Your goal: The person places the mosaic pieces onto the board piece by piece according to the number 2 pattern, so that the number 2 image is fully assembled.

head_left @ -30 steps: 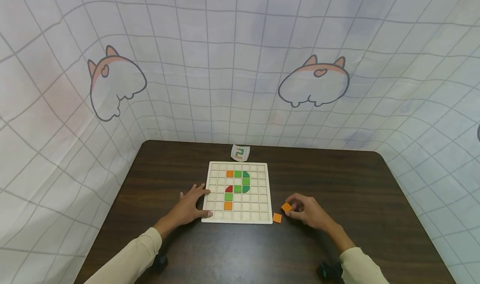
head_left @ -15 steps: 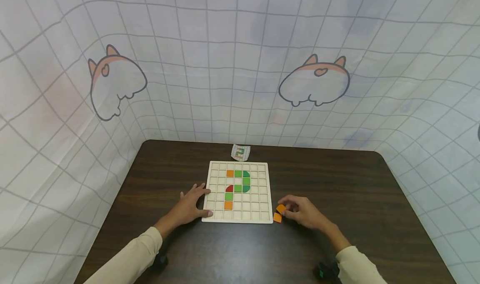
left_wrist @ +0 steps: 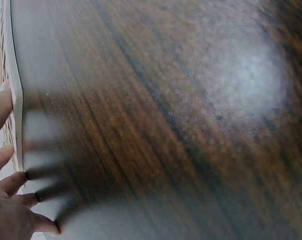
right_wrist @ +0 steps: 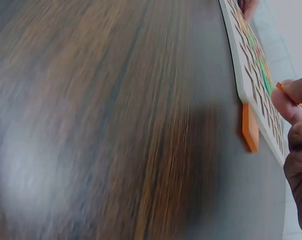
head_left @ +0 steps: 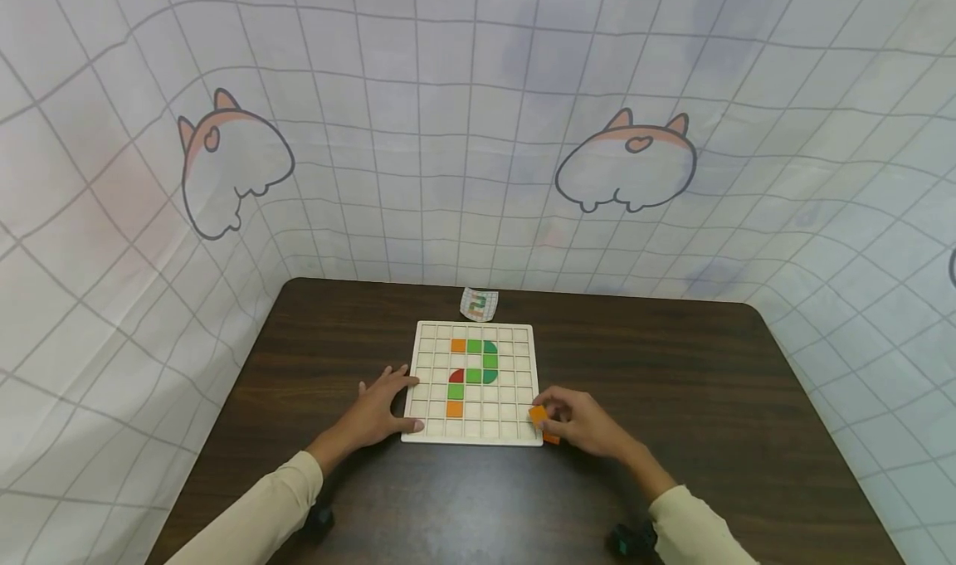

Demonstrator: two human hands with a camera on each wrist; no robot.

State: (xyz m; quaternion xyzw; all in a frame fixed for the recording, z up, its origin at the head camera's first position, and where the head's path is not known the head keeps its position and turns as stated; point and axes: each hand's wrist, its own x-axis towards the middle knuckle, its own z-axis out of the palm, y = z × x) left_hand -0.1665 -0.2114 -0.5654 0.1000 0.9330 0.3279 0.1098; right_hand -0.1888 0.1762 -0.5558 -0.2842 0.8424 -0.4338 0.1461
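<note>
A cream grid board (head_left: 508, 432) lies on the dark table, with orange, green and red tiles set in its cells in a winding line. My left hand (head_left: 373, 410) rests at the board's left edge, its thumb and fingers spread over the rim. At the right edge, my right hand (head_left: 586, 422) pinches an orange square tile (head_left: 538, 415) just above the board. Beneath that hand a second orange tile (right_wrist: 250, 127) lies on the table against the board's side, partly hidden in the head view.
Behind the board lies a small paper card (head_left: 479, 304) printed with a coloured pattern. The brown table (head_left: 672, 366) meets a white grid-patterned curtain (head_left: 508, 175) at the back and sides. A dark object sits below each sleeve.
My right hand has moved left with the orange tile, from beside the board to over its right edge, passing above the other orange tile. The left hand has stayed still.
</note>
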